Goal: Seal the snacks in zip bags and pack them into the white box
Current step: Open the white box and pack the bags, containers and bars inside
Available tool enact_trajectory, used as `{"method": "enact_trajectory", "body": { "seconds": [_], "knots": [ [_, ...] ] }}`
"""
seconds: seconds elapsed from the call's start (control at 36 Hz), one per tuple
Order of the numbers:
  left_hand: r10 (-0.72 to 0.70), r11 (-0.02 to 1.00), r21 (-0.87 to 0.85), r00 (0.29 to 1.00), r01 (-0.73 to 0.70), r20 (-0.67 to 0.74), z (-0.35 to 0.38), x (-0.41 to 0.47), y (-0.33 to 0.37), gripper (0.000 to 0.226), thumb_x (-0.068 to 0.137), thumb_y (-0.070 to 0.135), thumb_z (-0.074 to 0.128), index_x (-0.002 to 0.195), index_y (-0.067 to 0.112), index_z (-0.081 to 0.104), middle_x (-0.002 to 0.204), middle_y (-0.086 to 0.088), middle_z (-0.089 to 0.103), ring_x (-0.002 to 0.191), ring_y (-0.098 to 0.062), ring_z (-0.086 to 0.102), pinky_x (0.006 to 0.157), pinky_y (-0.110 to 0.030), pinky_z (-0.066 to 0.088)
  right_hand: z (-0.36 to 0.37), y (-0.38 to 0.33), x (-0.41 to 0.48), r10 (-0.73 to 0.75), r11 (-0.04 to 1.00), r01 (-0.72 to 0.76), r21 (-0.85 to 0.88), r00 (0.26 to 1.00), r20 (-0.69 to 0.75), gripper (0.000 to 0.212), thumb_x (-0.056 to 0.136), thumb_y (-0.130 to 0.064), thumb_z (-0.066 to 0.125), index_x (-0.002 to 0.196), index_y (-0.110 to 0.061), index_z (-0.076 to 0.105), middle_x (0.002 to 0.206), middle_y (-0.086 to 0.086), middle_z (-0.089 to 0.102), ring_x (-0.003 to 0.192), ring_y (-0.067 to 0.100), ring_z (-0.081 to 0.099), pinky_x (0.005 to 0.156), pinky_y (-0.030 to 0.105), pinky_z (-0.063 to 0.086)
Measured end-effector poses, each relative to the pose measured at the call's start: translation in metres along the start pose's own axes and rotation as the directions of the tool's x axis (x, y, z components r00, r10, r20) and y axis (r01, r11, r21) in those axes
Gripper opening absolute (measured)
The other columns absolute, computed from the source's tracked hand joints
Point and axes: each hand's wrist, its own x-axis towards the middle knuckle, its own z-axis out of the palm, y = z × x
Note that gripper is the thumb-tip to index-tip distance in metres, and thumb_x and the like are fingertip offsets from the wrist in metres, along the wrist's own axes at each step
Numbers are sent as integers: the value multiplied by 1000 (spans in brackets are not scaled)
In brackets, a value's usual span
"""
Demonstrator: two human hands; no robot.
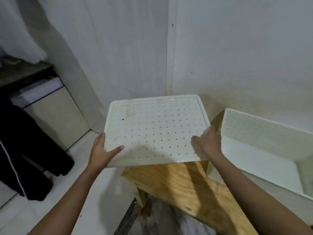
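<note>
A white lid dotted with small dark holes is held flat above the left end of a wooden table. My left hand grips its left edge, thumb lying on top. My right hand grips its right edge, thumb on top and fingers curled underneath. The open white box stands on the table to the right of the lid, its inner back wall showing the same dot pattern. The part of the box that shows holds nothing. No snacks or zip bags are in view.
White walls meet in a corner right behind the lid. A dark garment hangs at the left over a pale tiled floor. Crumpled grey material lies below the table's near edge.
</note>
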Motion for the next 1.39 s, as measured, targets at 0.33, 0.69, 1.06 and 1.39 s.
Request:
{"method": "enact_trajectory", "body": {
  "seconds": [0.33,0.69,1.06,1.39],
  "knots": [
    [-170,980,113,985,165,36,32,-23,-105,75,62,50,79,116,9,45,121,-9,47,108,-22,44,87,-33,41,99,39,13,200,974,-157,-161,933,299,84,70,-33,74,136,-5,31,139,15,33,123,33,41,94,39,43],
    [-189,981,-12,970,193,153,105,-19,-109,108,66,37,80,146,10,13,145,-8,23,132,-22,29,109,-37,33,116,83,39,230,955,-163,-247,935,271,89,78,-28,68,143,-11,10,149,7,15,133,34,28,104,44,34],
    [-221,975,82,956,209,191,99,-14,-86,134,48,84,56,148,17,-2,156,2,-4,143,-23,8,114,-46,24,115,83,18,122,978,-82,-192,970,208,78,84,-27,60,143,-6,14,151,11,16,135,31,25,108,40,33],
    [92,994,45,991,-96,93,80,-72,68,87,81,53,60,147,17,16,156,-1,14,143,-21,16,115,-42,20,-19,36,-69,-308,949,312,33,908,284,53,91,-20,53,139,-15,33,148,2,32,134,18,35,106,26,28]
  ]
}}
